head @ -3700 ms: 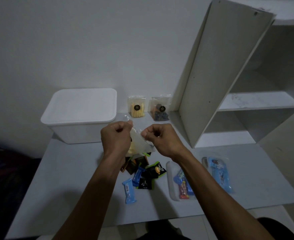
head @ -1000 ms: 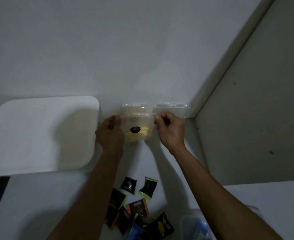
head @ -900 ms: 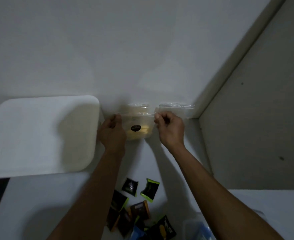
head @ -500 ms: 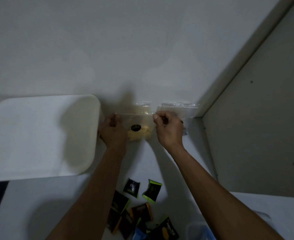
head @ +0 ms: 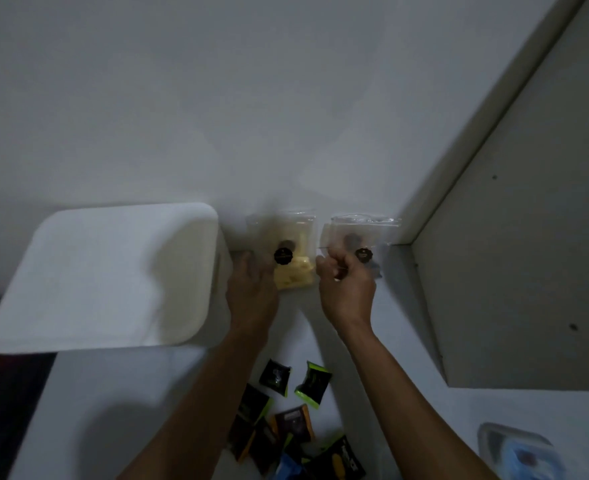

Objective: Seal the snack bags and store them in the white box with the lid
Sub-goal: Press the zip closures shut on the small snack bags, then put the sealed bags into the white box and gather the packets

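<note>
Two bare arms reached up from the bottom of the view toward the back of the worktop (head: 372, 344), side by side and a little apart. The left hand (head: 251, 296) lay palm down with its back to the camera, just beside the white box (head: 213, 306), and its fingers (head: 248, 268) touched the left edge of a clear snack bag (head: 291, 268); I could not tell if they were pinching it or only resting there. The right hand (head: 346, 292) was curled into a loose fist, and its fingers (head: 327, 266) seemed to be closed on something thin at the right edge of that bag, but the blur made it hard to be sure. The bag was soft, see-through plastic with pale yellow lumps inside and a round black sticker on its front. It stood against the wall (head: 286, 98), between the white box and a second clear bag (head: 365, 233). That second bag also had a black sticker, and the right hand hid its lower part. The white box was smooth plastic with rounded corners, and its flat lid (head: 106, 275) was on. Near the arms lay a heap of small shiny wrappers (head: 286, 417), black with green or orange edges, partly hidden under the left arm and cut off at the bottom. A tall grey board (head: 514, 271) leaned on the right. A clear tub with something blue inside (head: 518, 452) was cut off at the bottom right corner.
</note>
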`<control>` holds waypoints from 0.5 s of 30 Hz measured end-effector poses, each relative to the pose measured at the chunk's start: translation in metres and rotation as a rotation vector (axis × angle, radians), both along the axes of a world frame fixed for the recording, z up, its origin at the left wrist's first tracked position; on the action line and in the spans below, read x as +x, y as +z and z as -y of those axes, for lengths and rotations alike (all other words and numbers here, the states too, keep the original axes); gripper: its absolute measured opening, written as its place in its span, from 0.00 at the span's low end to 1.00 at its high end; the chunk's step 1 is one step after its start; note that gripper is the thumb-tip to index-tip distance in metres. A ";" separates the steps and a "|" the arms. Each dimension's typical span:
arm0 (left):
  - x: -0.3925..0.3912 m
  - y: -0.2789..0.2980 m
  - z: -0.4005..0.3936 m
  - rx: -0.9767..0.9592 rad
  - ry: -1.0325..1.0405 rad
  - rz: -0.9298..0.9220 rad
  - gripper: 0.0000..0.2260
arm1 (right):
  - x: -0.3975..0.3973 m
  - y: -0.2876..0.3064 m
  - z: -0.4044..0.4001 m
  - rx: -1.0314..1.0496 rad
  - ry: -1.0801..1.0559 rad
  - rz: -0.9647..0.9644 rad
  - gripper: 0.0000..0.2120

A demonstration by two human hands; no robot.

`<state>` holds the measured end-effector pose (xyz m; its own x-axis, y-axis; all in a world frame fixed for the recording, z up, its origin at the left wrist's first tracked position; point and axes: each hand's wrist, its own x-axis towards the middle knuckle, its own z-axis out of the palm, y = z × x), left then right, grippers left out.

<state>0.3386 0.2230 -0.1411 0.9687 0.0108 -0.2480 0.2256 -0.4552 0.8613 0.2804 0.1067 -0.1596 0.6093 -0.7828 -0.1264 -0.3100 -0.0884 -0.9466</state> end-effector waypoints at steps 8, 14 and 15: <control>-0.026 0.051 -0.065 -0.062 -0.120 0.161 0.20 | -0.024 0.029 -0.052 -0.035 -0.002 0.010 0.11; -0.031 0.077 -0.169 -0.027 -0.129 0.335 0.19 | -0.045 0.067 -0.125 -0.103 0.086 0.028 0.12; -0.031 0.078 -0.189 -0.025 -0.119 0.351 0.19 | -0.049 0.070 -0.138 -0.118 0.096 0.024 0.13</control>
